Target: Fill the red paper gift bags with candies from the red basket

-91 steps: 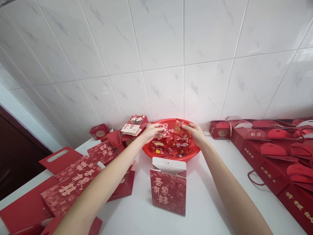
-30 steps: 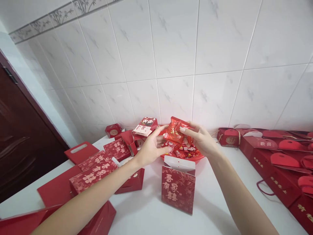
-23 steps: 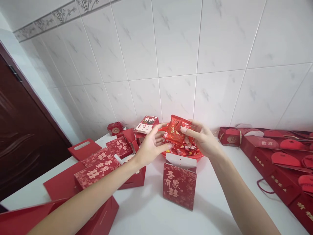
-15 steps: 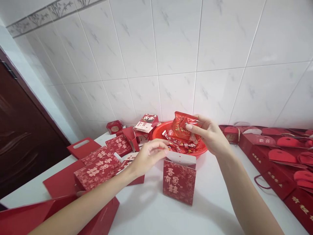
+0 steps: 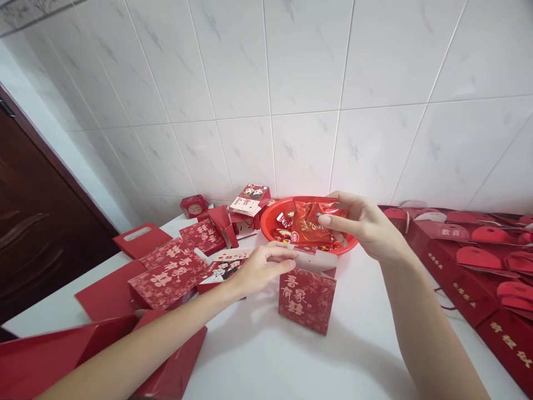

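Note:
My right hand [image 5: 360,225] pinches a shiny red snack packet [image 5: 313,225] by its right side, raised over the near part of a red plastic basket [image 5: 270,208]. Wrapped sweets [image 5: 285,220] show inside the basket, partly hidden by the packet. Just below, an upright red gift box [image 5: 306,300] with pale lettering stands on the table, its white-lined top flap up. At the box's upper left edge is my left hand [image 5: 266,269], thumb and fingers apart, fingertips at or touching the rim.
Red cartons [image 5: 166,278] and a panda-printed box [image 5: 252,200] crowd the left side of the white table [image 5: 233,355]. Along the right stand rows of red gift boxes [image 5: 462,278] with rounded flaps. A tiled wall [image 5: 303,150] rises behind.
The packet has come down slightly toward the box and turned to face me more squarely. My left hand has shifted a little right, closer to the rim. The camera view has moved slightly.

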Available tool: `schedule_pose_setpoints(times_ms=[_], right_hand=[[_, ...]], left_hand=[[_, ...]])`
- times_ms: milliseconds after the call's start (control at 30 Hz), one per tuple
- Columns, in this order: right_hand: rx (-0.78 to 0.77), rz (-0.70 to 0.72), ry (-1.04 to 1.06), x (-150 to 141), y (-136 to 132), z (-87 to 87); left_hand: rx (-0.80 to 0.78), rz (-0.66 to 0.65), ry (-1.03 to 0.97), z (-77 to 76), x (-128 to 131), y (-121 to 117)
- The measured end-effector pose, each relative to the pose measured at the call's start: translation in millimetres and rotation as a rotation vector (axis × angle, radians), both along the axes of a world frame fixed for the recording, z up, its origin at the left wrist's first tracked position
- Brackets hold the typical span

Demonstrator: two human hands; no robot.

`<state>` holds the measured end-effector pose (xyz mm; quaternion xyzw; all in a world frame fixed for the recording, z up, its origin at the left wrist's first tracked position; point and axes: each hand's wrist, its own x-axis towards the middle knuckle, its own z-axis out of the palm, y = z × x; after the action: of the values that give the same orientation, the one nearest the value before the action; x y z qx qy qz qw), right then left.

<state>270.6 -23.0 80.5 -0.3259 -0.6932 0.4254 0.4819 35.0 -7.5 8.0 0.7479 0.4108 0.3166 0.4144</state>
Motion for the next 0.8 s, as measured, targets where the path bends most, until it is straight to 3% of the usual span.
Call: schedule_pose_setpoints(times_ms=[300,467,800], right_hand=[[-0.031,0.043,-0.197,-3,-4,-1.0],[-0.01,-0.031,-0.348,-4,-3,-3.8],[0.042,-0.082,-0.375,-4,-3,-5.0]], left_hand=[[-0.13,-0.061,0.019,13.7,2,-8],[-0.107,-0.085,0.046,11.5,0,-6],[-0.146,-0.016,0.064,6.6,-2,-5]])
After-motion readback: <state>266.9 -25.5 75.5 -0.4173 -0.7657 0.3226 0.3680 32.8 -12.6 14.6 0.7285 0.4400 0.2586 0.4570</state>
